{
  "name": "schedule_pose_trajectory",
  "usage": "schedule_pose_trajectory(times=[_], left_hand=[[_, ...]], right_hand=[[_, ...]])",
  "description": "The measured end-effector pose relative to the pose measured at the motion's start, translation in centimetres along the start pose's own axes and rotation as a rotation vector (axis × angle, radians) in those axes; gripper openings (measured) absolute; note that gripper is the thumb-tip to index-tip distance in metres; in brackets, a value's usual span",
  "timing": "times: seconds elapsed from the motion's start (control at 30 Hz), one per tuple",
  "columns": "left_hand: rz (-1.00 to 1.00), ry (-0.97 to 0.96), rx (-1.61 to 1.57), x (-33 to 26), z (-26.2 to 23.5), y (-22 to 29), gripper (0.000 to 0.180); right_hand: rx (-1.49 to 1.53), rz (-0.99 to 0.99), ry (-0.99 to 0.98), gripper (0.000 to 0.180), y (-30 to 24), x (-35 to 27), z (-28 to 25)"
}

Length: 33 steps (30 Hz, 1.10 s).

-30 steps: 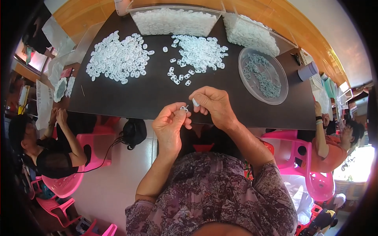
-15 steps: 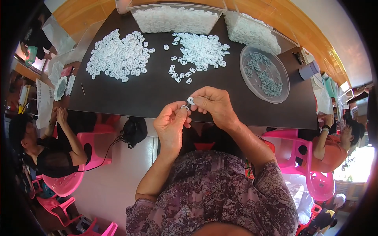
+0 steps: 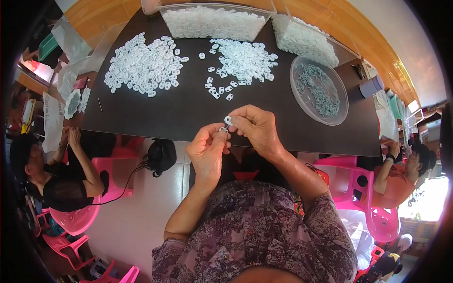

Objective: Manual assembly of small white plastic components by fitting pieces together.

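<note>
My right hand pinches a small white plastic ring piece between thumb and fingers at the near edge of the dark table. My left hand meets it from below, fingertips closed on a tiny grey metal part pressed against the white piece. Beyond the hands lie two heaps of the same white pieces: a large one at the left and a smaller one in the middle.
Two clear bins of white pieces stand at the table's far side. A round clear bowl of small grey parts sits at the right. Seated people work at the left and right on pink plastic chairs.
Both hands have stayed together at the table's near edge, with only slight finger shifts around the white piece and the metal part.
</note>
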<state>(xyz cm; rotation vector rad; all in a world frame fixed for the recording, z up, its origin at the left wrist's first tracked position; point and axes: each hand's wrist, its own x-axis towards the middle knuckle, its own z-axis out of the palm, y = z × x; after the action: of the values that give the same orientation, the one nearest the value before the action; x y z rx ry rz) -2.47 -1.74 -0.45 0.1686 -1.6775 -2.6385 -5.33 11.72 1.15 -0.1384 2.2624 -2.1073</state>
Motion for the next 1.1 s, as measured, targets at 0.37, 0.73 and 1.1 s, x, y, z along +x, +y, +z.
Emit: schedule_pose_trajectory(times=[0.37,0.73,1.1], left_hand=[[0.002,0.026,-0.019,0.1,-0.3,-0.1,0.012],[-0.012,0.032,-0.03,0.2,-0.5,-0.2,0.01],[0.059,0.0,-0.07,0.1,-0.6,-0.7,0.023]], right_hand=[[-0.053,-0.029,0.072,0.01,0.2,-0.2,1.1],[-0.149,-0.118,0.093,0.008,0.4,-0.5,2.0],[-0.525,-0.365,0.013,0.01,0.1,-0.5,1.8]])
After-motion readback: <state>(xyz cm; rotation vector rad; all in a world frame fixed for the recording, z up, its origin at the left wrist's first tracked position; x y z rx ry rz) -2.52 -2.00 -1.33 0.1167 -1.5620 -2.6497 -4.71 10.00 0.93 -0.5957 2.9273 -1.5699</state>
